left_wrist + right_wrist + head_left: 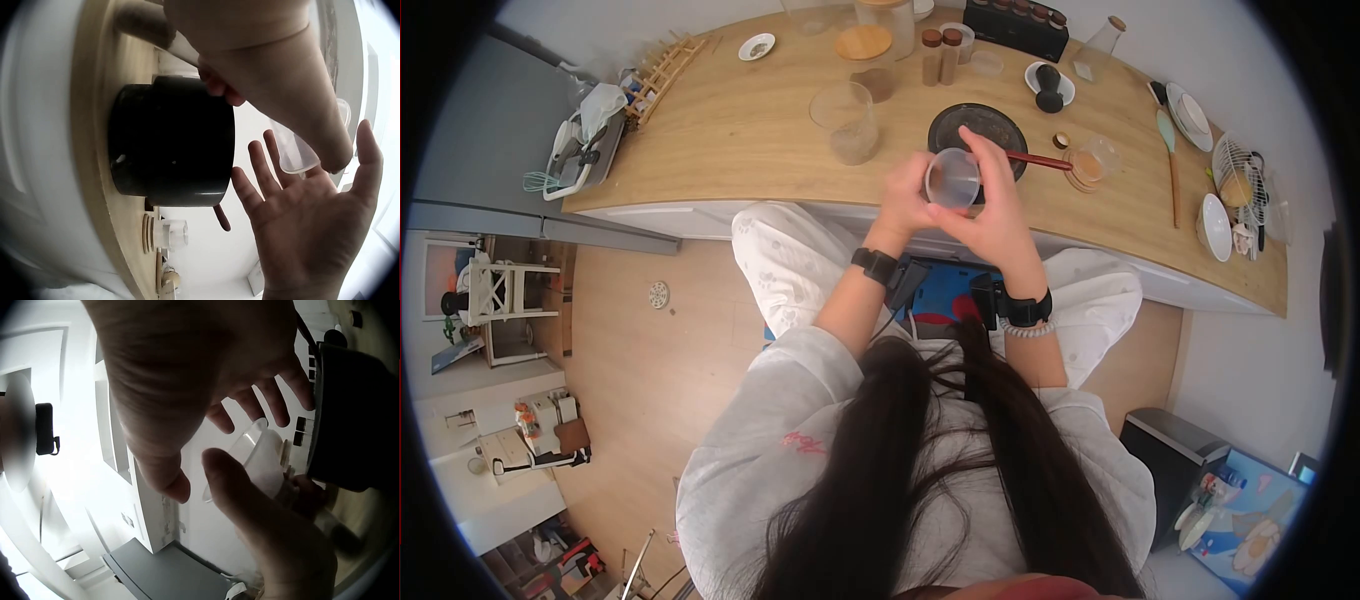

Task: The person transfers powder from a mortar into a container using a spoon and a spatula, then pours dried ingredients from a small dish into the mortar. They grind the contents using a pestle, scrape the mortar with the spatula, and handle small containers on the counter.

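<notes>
A translucent plastic cup point(953, 178) point(295, 149) point(265, 465) is held by my left hand point(907, 198) point(262, 75) point(275, 531), whose thumb and curled fingers lie round it. On the cup's other side is my right hand point(997, 215) point(312, 234) point(181, 375), its fingers spread and fairly straight; whether it touches the cup I cannot tell. Just beyond the hands stands a black round pot point(948, 128) point(172, 147), dark inside, with a red-brown handle point(1040, 160) reaching right.
Left of the pot are a clear container point(845, 125) and a wooden-lidded jar point(870, 75). A glass cup point(1090, 165), a green spatula point(1168, 150) and a white bowl point(1215, 228) lie to the right. Spice jars point(940, 58) stand behind.
</notes>
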{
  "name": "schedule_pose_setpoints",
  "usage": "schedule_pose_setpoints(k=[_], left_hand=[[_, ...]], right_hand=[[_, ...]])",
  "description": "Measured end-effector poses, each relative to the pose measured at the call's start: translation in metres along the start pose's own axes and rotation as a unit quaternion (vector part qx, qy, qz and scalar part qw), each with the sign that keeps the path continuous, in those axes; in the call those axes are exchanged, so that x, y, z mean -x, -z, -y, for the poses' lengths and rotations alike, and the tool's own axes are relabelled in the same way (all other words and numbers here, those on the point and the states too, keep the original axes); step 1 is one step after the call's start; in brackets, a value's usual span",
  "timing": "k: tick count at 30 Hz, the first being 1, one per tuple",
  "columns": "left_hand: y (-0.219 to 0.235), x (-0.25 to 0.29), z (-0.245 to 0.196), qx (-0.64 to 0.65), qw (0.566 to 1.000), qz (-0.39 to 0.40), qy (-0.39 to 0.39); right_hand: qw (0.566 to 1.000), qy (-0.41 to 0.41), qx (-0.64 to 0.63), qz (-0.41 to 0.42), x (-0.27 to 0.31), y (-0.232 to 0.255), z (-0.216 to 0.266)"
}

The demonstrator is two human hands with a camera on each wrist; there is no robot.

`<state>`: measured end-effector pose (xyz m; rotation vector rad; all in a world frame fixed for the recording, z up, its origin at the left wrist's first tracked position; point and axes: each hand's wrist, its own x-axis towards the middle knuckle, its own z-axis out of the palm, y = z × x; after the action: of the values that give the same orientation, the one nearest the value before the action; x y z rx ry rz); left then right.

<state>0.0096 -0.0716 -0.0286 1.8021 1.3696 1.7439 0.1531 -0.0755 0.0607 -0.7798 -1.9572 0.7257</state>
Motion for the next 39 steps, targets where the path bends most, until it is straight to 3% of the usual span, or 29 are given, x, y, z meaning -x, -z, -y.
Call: schedule_pose_setpoints(k=[5,7,11,16,28,39], left_hand=[[-0.002,0.003,0.004,-0.043,0.999,0.005,0.003],[-0.004,0.005,0.01,-0.054,0.999,-0.006,0.0],[0.001,0.003,0.0,-0.036,0.999,0.013,-0.016],[0.004,0.009,0.002,0.076,0.995,0.028,0.066],[0.02,-0.001,0.005,-0.012,0.999,0.018,-0.024],[0.025,-0.004,0.019,-0.029,1.0,0.004,0.006]], right_hand=[[0.994,-0.095,-0.047,0.026,0.003,-0.012,-0.006],[0.999,-0.025,0.0,0.02,0.001,-0.012,-0.013],[0.999,-0.012,0.026,0.024,-0.001,-0.012,-0.009],[0.998,-0.027,0.037,0.032,0.0,-0.012,-0.009],[1.0,0.006,0.018,0.001,-0.005,-0.027,-0.006],[0.999,0.046,0.017,0.009,-0.016,-0.043,-0.003]])
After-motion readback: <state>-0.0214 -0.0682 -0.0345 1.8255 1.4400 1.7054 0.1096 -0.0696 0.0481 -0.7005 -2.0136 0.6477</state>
